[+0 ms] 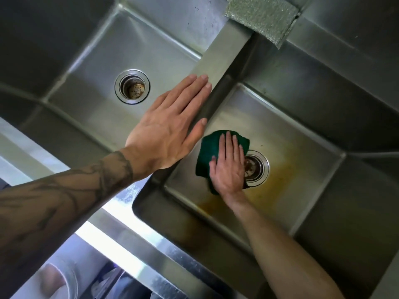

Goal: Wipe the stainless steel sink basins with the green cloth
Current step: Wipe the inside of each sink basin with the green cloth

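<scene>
Nearest, a brown stain (pixel 278 175) covers the right basin (pixel 313 147) floor from 6 round to 3 o'clock of the green cloth (pixel 208 152). The right hand (pixel 228 169), fingers straight, presses the cloth flat beside the drain (pixel 259 167). At 11 o'clock the left hand (pixel 170 126) rests flat, grasping nothing, on the divider (pixel 222 61); the left basin (pixel 90 67) lies beyond.

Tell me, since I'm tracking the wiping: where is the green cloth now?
In the head view, the green cloth lies on the right basin floor, under the flat right hand, just left of that basin's drain.
</scene>
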{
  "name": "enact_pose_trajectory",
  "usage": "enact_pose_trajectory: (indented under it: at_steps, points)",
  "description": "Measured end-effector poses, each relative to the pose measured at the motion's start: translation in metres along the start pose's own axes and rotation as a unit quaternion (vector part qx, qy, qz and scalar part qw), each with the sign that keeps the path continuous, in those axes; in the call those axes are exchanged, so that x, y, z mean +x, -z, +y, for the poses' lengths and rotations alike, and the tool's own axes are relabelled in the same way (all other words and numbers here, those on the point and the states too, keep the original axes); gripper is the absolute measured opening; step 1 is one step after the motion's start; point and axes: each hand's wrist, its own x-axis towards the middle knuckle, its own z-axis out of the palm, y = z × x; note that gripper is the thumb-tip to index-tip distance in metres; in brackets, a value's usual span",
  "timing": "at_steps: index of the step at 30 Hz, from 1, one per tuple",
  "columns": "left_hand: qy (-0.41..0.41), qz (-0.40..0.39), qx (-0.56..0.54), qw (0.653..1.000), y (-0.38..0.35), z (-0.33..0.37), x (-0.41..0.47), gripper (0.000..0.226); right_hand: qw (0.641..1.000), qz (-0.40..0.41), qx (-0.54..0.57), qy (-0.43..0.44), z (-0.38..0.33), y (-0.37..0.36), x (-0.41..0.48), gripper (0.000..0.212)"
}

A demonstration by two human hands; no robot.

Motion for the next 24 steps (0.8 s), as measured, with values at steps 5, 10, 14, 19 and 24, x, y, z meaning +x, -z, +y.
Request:
enact_pose_trajectory:
  at_steps: [5,10,14,19,24]
  points:
    - [0.002,-0.007,0.001,1.0,0.002,0.002,0.003,0.065,0.985,-0.044,0.046,0.16,-0.03,-0.011,-0.04,0.076]
    - [0.0,-0.01,0.002,1.0,0.0,0.0,0.003,0.066,0.983,-0.065,-0.003,0.174,0.021,-0.004,-0.049,0.07]
    - [0.004,-0.005,-0.004,1.0,0.0,0.001,0.003,0.065,0.98,-0.057,0.041,0.189,-0.013,-0.011,-0.047,0.072]
    - [0.005,-0.009,-0.003,1.0,0.001,0.002,0.003,0.066,0.958,-0.074,0.04,0.274,-0.015,-0.014,-0.046,0.067]
    - [0.001,0.004,-0.01,1.0,-0.002,0.0,0.003,0.066,0.944,-0.082,0.0,0.32,0.052,-0.015,-0.091,0.065]
